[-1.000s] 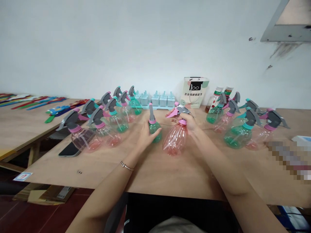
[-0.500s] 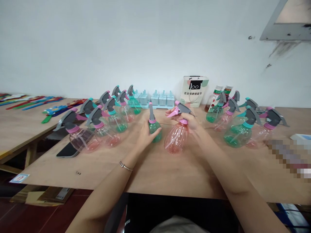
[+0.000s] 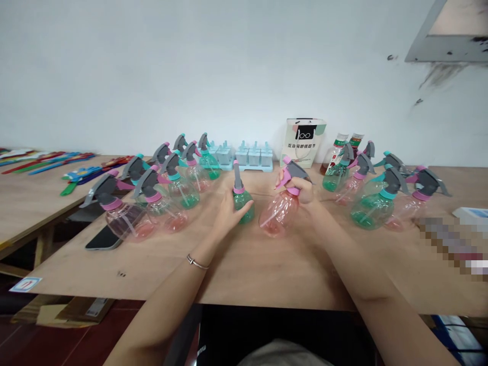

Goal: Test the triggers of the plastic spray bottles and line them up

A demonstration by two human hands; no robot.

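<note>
My left hand (image 3: 231, 209) is wrapped round the body of a green spray bottle (image 3: 244, 207) with a pink collar and grey head, which stands upright at the middle of the table. To its right, my right hand (image 3: 303, 189) grips the neck and trigger of a pink spray bottle (image 3: 277, 216). That bottle tilts, its head leaning right and its base low over the tabletop; whether it touches the wood I cannot tell. Several pink and green spray bottles (image 3: 139, 221) stand in a group on the left, and several more spray bottles (image 3: 371, 211) on the right.
Light-blue ice-pop moulds (image 3: 254, 156), a paper bag (image 3: 303, 143) and two drink bottles (image 3: 335, 152) line the wall. A black phone (image 3: 102, 240) lies by the left group. Colourful flat strips (image 3: 61, 162) lie on the neighbouring table. A white box (image 3: 473, 217) sits far right.
My right hand has moved slightly right with the pink spray bottle, which now leans more to the right. My left hand keeps its hold on the green one.
</note>
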